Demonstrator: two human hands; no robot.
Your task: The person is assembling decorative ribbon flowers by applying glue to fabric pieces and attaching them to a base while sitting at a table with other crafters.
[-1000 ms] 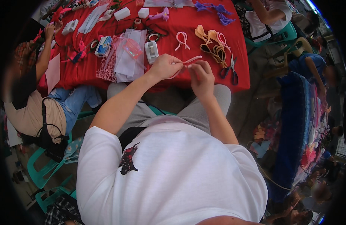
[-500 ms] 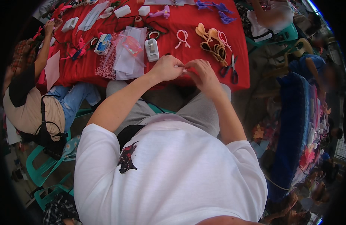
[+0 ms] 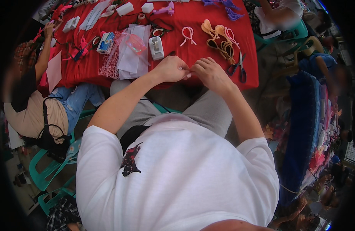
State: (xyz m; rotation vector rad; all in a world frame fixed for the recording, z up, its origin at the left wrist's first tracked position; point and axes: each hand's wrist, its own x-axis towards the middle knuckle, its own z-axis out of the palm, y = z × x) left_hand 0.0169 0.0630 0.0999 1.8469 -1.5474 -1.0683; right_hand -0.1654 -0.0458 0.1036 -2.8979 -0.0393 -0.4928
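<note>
Above the near edge of the red-covered table (image 3: 169, 42), my left hand (image 3: 171, 69) and my right hand (image 3: 212, 74) meet at the fingertips. Both are closed in a pinch. Whatever sits between the fingers is too small to name. Just beyond my left hand stands a white tape dispenser (image 3: 156, 49). Pink bent pipe cleaners (image 3: 188, 36) lie past my fingers. To the right are tan and brown looped pieces (image 3: 221, 43). Black-handled scissors (image 3: 239, 67) rest beside my right hand, near the table's corner.
Left of the dispenser lie white translucent sheets (image 3: 134, 50), pink netting (image 3: 109, 67) and a small blue-and-white box (image 3: 106, 42). A purple glue gun (image 3: 164, 9) and white blocks (image 3: 125, 9) are farther back. Someone in a beige-and-black shirt (image 3: 31, 115) sits at the left.
My right hand has turned slightly, its back now more upward, and its elbow has swung outward to the right. My left hand stays nearly in place, still pinching.
</note>
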